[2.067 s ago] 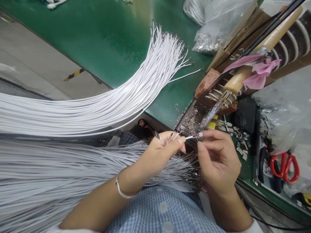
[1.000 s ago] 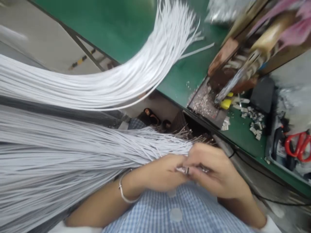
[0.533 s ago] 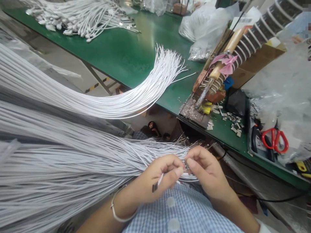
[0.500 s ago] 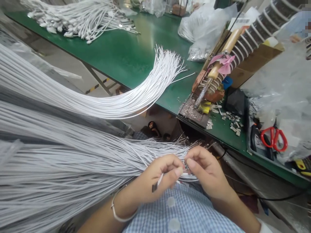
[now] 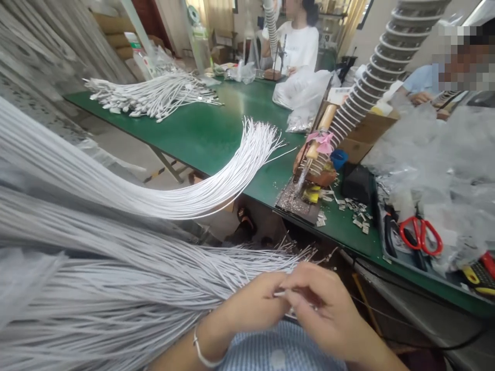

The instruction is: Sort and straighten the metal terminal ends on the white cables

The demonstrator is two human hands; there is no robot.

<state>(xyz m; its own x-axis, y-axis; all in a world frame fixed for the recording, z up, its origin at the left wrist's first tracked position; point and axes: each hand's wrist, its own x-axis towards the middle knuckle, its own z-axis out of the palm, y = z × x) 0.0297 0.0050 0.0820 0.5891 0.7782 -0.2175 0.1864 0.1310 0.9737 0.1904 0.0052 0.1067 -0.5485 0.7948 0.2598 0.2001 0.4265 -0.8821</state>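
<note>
My left hand (image 5: 259,301) is closed, with a bit of white cable (image 5: 279,294) showing at its fingers. Meeting it from the right, my right hand (image 5: 323,304) has its thumb and forefinger pinched at that same cable. The fingertips overlap, so the cable's end is hidden. Just behind both hands lie the tips of a large bundle of white cables (image 5: 185,268), which runs off to the left. A second white bundle (image 5: 193,198) curves above it, its bare-looking ends resting on the green table (image 5: 216,149).
A soldering iron (image 5: 303,178) with a wooden handle leans by a ribbed hose (image 5: 386,56). Small metal connectors (image 5: 358,214) are scattered near it. Red-handled scissors (image 5: 421,237) lie in a tray. Finished-looking cables (image 5: 154,95) are piled at the back. Two people sit across the table.
The view has tilted up, bringing the co-workers into sight. My right hand has come over my left fingers. The dark connector that showed by my left thumb is out of sight.
</note>
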